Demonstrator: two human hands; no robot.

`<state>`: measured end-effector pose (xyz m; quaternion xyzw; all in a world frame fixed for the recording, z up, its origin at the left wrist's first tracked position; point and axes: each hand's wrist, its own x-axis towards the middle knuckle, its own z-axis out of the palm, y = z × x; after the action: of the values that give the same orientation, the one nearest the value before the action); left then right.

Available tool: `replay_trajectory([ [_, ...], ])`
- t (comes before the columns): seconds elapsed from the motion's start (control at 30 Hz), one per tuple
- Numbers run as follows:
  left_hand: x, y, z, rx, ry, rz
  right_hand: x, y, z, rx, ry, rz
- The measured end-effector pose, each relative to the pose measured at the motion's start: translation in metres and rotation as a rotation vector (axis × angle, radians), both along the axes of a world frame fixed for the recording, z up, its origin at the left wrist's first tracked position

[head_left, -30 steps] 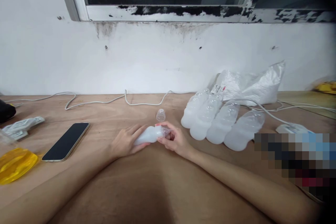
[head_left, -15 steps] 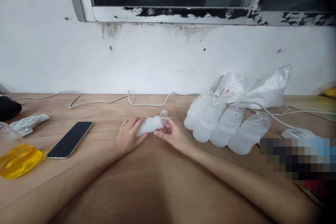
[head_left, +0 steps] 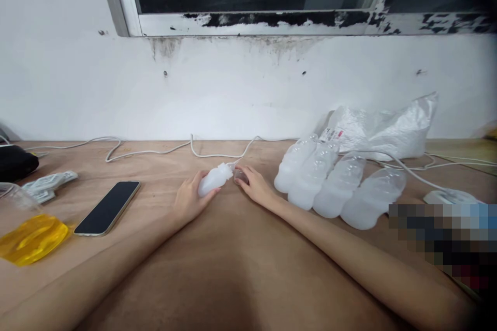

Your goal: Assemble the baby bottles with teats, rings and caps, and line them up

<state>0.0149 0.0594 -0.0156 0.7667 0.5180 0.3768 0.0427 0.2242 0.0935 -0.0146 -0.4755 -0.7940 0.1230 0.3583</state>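
Note:
A small frosted white bottle [head_left: 212, 181] lies tilted in my left hand [head_left: 191, 195], its neck pointing up and to the right. My left fingers and thumb are wrapped round its body. Just right of the neck, my right hand [head_left: 253, 184] grips a clear cap [head_left: 239, 176], partly hidden by the fingers. Cap and bottle neck are apart, with a small gap between them. To the right, several frosted bottles [head_left: 333, 186] with clear domed tops lie side by side on the wooden table [head_left: 217, 269].
A phone [head_left: 107, 208] lies at the left, beside a clear container with yellow liquid [head_left: 34, 238]. White packets [head_left: 48, 185] and a black item [head_left: 17, 162] are behind. White cables run along the wall. A silvery plastic bag [head_left: 388, 129] stands at the back right.
The clear top has come off the bottle and is in my right hand. My left hand has tipped the bottle more upright and moved it slightly left.

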Motion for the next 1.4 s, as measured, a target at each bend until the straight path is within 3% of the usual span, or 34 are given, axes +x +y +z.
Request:
replay_trajectory([
  [0.1,-0.002,0.001,0.000,-0.025,-0.036,-0.006,0.000,-0.007,0.001,0.009,0.079,-0.032],
  [0.23,-0.003,0.003,0.002,-0.058,-0.071,-0.005,0.002,-0.007,0.011,-0.006,0.528,-0.123],
  [0.33,-0.003,0.002,0.002,-0.050,-0.081,-0.005,0.001,-0.004,0.022,-0.015,0.765,-0.087],
  [0.43,-0.003,0.000,0.002,-0.036,-0.079,-0.043,-0.003,-0.007,0.029,-0.028,0.840,-0.031],
  [0.63,-0.003,-0.003,0.004,-0.006,-0.036,-0.130,-0.018,-0.028,0.025,-0.127,0.693,0.112],
  [0.83,-0.003,-0.005,0.006,0.010,-0.026,-0.168,-0.024,-0.041,0.033,-0.176,0.630,0.151],
  [1.03,-0.004,-0.006,0.005,-0.008,0.023,-0.205,-0.020,-0.047,0.033,-0.107,0.380,0.070],
  [1.4,-0.003,-0.009,0.006,-0.005,0.032,-0.194,-0.034,-0.047,0.021,-0.069,0.477,0.092],
])
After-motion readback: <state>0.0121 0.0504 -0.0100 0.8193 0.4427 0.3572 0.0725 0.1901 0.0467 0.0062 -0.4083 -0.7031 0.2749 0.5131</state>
